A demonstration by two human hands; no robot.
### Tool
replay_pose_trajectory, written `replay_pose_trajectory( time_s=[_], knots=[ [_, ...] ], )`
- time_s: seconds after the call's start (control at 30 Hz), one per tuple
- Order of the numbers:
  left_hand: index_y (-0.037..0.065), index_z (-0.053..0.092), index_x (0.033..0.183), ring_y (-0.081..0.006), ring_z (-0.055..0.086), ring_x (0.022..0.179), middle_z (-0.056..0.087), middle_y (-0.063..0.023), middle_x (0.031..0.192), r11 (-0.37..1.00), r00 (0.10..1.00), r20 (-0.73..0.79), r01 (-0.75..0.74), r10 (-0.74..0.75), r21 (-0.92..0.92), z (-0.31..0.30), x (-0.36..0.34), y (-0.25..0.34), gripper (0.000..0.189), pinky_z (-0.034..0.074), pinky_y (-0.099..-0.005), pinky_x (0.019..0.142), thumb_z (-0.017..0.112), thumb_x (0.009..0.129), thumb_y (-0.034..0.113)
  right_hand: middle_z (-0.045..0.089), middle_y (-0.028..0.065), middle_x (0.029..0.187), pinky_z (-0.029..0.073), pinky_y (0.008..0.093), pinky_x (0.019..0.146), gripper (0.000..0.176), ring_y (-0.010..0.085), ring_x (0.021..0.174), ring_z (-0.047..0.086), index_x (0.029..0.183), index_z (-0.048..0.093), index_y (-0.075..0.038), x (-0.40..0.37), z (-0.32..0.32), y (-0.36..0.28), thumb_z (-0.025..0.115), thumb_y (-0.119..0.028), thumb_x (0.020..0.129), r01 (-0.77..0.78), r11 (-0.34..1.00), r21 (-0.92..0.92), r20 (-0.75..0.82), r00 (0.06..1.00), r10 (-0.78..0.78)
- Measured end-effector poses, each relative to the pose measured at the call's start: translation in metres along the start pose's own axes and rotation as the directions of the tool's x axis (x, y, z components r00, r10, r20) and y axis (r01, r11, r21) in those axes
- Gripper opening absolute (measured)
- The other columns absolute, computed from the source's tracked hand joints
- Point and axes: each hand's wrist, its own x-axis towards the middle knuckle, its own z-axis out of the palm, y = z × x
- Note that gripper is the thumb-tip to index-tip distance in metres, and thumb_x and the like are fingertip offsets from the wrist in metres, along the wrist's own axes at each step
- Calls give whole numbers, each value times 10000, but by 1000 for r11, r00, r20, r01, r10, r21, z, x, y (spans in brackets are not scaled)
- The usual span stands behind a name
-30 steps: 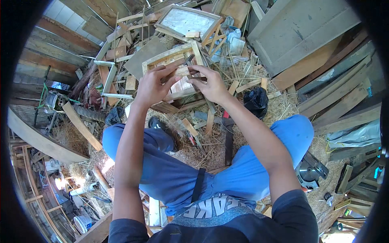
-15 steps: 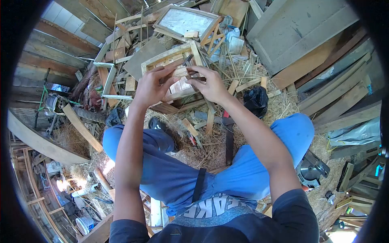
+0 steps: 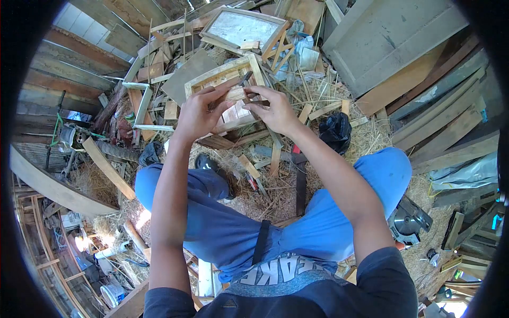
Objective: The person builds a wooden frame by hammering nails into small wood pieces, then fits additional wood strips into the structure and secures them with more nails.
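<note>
Filling the far right is a broad grey wooden panel (image 3: 389, 50), well apart from the hands. The person's blue-trousered legs (image 3: 222, 228) spread wide, probably leaving room to reach forward to an open, box-like pale wooden frame (image 3: 257, 69). At right, beside the knee, sits a circular saw (image 3: 407, 225). The left hand (image 3: 199, 114) grips a small pale wooden block (image 3: 236, 95) over the frame, seemingly to steady it; whether it rests there I cannot tell. The right hand (image 3: 280, 110) pinches a dark brown piece (image 3: 255, 101) at the block's right end, perhaps keeping it close. A slim dark strip (image 3: 245, 79) juts beyond the block's far edge; whether the two join is unclear.
</note>
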Motion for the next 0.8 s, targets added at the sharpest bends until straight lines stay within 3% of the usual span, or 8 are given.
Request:
replay_pose_trajectory(
  time_s=[0.03,0.1,0.13,0.23,0.3,0.63,0.73,0.8],
  knots=[
    [228,682,1385,-358,692,816,711,-121,973,1000,1000,0,0,0,0,1,0,0,457,539,-444,719,750,943,323,705,194,1258,596,370,928,460,282,1112,721,1343,642,10,0,0,0,782,-80,914,0,1000,0,0,1000,0],
    [-3,712,1266,-209,679,734,687,-120,930,999,998,-43,-39,39,4,1,0,3,415,517,-354,681,778,939,243,707,192,1255,599,366,914,467,280,1107,722,1345,642,6,-1,0,-1,786,-85,910,17,1000,-16,-13,1000,-17],
    [-3,712,1266,-209,679,734,687,-120,930,999,998,-43,-39,39,5,0,0,7,415,517,-354,681,778,939,243,707,192,1255,599,366,914,467,280,1107,722,1345,642,6,-1,0,-1,786,-85,910,17,1000,-16,-14,1000,-17],
    [2,715,1264,-218,699,755,693,-122,942,1000,1000,-7,6,-6,-7,-4,0,12,413,522,-357,688,778,939,247,709,186,1252,600,366,906,475,275,1088,726,1348,642,0,-1,0,-1,792,-94,907,16,999,-30,-14,1000,-16],
    [258,665,1411,-345,687,796,699,-109,937,1000,1000,21,17,-17,1,-3,0,8,472,538,-436,710,742,951,332,715,182,1240,598,366,903,479,276,1069,730,1347,644,-6,-1,0,-1,798,-108,905,7,1000,3,-7,1000,-6],
    [258,661,1417,-347,679,784,689,-116,899,1000,1000,4,-9,9,-16,-3,0,8,476,527,-434,697,744,951,315,718,177,1213,587,386,873,477,314,1045,725,1337,657,-32,-3,-2,5,803,-119,891,73,996,-59,-22,997,-74],
    [246,667,1408,-349,681,787,688,-115,901,1000,1000,14,5,-5,-8,-3,0,8,468,527,-435,698,744,952,319,719,179,1203,575,393,880,476,315,1053,721,1339,660,-34,-4,-5,2,800,-134,895,6,1000,-3,-13,1000,-6],
    [237,674,1397,-346,680,787,687,-115,903,1000,999,18,27,-26,-11,-1,0,4,460,527,-432,700,746,952,325,726,184,1173,582,392,876,462,303,1034,723,1328,671,-32,-3,-9,1,798,-145,899,86,994,-73,-2,996,-87]
  ],
)
